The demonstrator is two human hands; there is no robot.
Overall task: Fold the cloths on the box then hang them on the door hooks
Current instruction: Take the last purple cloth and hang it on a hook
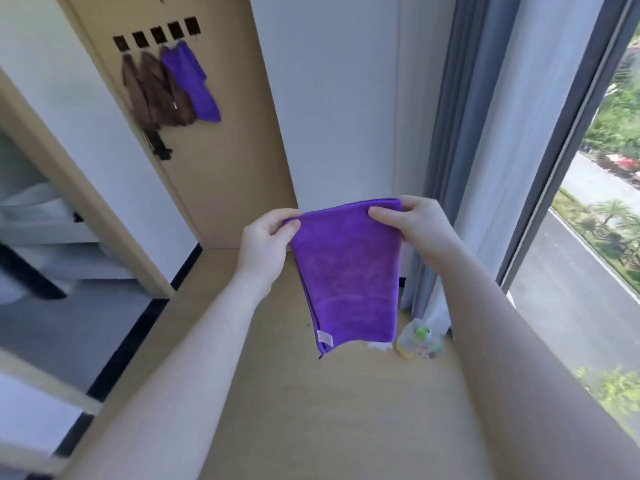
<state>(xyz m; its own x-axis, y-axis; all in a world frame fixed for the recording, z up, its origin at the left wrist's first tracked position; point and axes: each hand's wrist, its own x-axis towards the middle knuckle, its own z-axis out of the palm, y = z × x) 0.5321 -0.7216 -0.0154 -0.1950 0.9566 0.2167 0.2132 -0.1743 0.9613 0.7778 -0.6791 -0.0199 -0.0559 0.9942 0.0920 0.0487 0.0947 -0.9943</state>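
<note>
My left hand and right hand pinch the folded purple cloth's top corners at frame centre. Folding appears complete; next, I carry it to the free door hook, upper left.

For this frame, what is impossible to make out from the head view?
- Hanging loop on the purple cloth: none visible; corners covered by the left hand and right hand.
- Hooks: too small to tell which are free.
- Bag: contents blurred.
- The box is not identifiable.
</note>
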